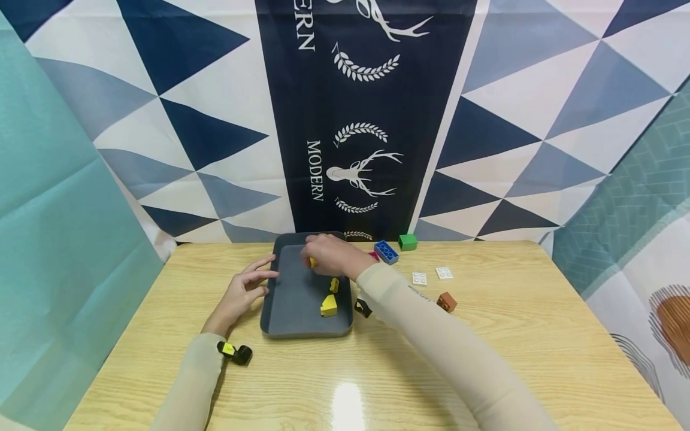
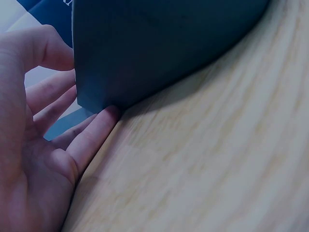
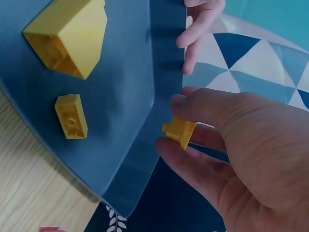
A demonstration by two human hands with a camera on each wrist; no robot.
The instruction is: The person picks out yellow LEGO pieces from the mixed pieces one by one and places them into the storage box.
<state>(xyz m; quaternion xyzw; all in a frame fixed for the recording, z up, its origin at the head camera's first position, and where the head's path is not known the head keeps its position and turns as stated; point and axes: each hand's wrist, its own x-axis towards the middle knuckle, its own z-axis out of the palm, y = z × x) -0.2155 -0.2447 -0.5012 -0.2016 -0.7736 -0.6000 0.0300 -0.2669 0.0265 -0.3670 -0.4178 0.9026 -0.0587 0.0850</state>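
Note:
A dark grey tray (image 1: 293, 299) lies on the table. Inside it are a yellow sloped brick (image 1: 329, 306) and a small yellow brick (image 3: 71, 117). Over the far part of the tray, my right hand (image 1: 330, 254) pinches another small yellow brick (image 3: 180, 130) between thumb and finger. My left hand (image 1: 245, 292) is at the tray's left side, fingers extended. In the left wrist view its fingertips touch the tray's outer wall (image 2: 145, 53), one of them low down by the table top.
Right of the tray lie a blue brick (image 1: 386, 252), a green brick (image 1: 408, 242), two white bricks (image 1: 419, 279), a brown brick (image 1: 447, 301) and a pink piece (image 1: 374, 256) partly hidden by my right wrist. A patterned cloth (image 1: 226, 120) hangs behind the table's back edge.

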